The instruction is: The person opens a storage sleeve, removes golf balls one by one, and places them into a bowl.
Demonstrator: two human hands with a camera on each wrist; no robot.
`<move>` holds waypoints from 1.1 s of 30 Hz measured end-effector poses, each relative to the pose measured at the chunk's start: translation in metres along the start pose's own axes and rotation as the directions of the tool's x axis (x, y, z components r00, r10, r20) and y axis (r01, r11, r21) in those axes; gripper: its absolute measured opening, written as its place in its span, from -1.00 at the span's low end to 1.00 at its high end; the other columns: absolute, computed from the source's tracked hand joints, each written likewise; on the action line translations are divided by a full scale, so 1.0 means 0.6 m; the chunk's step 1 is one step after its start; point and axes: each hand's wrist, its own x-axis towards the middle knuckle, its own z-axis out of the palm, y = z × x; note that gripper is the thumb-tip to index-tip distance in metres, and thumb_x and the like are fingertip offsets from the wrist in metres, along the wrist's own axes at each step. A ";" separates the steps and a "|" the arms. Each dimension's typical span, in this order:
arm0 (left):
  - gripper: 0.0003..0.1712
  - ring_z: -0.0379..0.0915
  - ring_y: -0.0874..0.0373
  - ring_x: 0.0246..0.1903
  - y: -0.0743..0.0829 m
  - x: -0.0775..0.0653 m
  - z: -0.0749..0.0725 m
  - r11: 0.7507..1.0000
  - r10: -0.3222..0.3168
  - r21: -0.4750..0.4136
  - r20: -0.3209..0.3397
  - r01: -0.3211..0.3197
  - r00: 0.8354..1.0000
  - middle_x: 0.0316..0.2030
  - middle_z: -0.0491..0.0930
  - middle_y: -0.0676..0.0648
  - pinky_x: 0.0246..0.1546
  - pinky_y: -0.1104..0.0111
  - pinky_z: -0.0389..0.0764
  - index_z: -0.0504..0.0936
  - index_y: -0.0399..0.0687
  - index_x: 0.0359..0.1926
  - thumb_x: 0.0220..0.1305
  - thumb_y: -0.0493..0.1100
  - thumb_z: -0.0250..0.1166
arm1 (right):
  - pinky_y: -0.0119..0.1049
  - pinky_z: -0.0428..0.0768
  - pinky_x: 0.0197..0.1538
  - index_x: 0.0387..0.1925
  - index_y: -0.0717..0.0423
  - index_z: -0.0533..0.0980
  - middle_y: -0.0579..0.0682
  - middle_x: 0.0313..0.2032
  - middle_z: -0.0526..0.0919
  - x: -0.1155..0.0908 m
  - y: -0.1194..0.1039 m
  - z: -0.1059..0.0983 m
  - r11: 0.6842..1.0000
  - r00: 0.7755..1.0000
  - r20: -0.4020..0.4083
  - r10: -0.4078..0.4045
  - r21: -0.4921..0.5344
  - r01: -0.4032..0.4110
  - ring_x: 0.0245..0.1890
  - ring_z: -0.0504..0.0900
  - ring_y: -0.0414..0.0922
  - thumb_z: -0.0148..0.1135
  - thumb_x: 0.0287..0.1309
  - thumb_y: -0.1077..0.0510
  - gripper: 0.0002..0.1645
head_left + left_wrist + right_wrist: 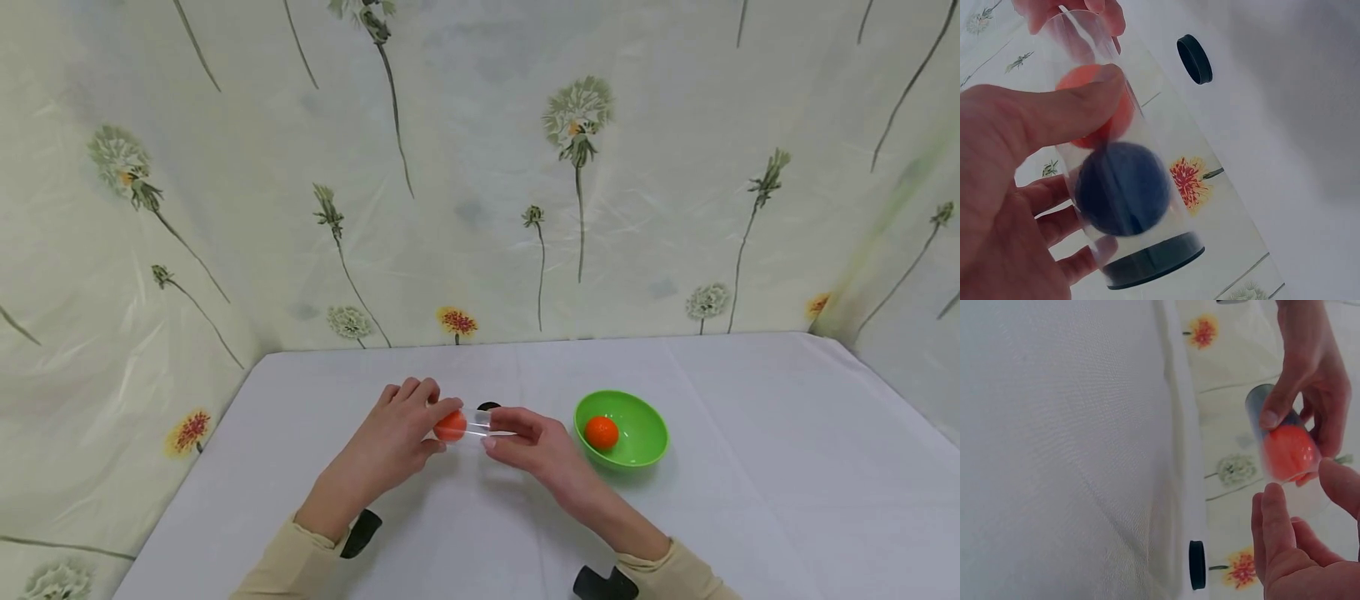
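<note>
My left hand [401, 429] holds a clear tube [477, 422] tipped on its side, its thumb lying across the wall. Inside are an orange ball [1100, 100] and, beyond it, a dark blue ball [1124, 189]. A dark cap [1154, 259] closes the end past the blue ball; the other end has no cap. My right hand [547, 454] has its thumb and fingers on either side of that uncapped end, fingertips right at the rim. A loose black lid [1195, 59] lies on the table just behind the tube.
A green bowl [647, 429] stands right of my right hand, with an orange ball [602, 432] in it. The white-covered table [750, 483] ends at a flower-printed backdrop [480, 167] behind and at the sides.
</note>
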 end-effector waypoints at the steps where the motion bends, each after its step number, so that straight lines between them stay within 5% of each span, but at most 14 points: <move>1: -0.43 0.28 0.11 -0.13 0.000 0.000 0.000 1.000 0.000 0.000 0.002 0.000 1.000 -0.19 0.38 0.04 -0.02 0.16 0.36 0.60 0.14 0.09 0.01 -0.16 0.56 | -0.17 0.55 0.10 0.28 0.14 0.43 0.16 0.18 0.53 0.000 0.000 0.000 1.000 1.000 0.002 0.002 -0.001 -0.002 0.04 0.62 -0.02 0.40 0.16 -0.05 -0.29; 11: -0.43 0.27 0.10 -0.13 0.001 0.001 -0.002 1.000 -0.005 0.013 0.013 0.004 1.000 -0.18 0.37 0.03 -0.01 0.15 0.36 0.60 0.11 0.11 0.03 -0.13 0.55 | -0.17 0.56 0.07 0.21 0.08 0.50 0.03 0.07 0.62 0.001 -0.003 0.001 1.000 1.000 -0.013 -0.015 -0.007 0.015 0.00 0.64 -0.01 0.41 0.16 -0.01 -0.39; 33: -0.41 0.25 0.12 -0.12 0.004 0.000 0.005 0.998 -0.041 -0.051 0.018 0.042 0.999 -0.17 0.36 0.05 -0.03 0.18 0.31 0.59 0.11 0.12 0.02 -0.15 0.56 | -0.19 0.59 0.04 0.25 0.14 0.46 0.11 0.11 0.58 -0.004 -0.006 -0.003 0.999 1.000 -0.016 -0.026 0.022 0.026 0.06 0.62 0.02 0.39 0.19 0.05 -0.37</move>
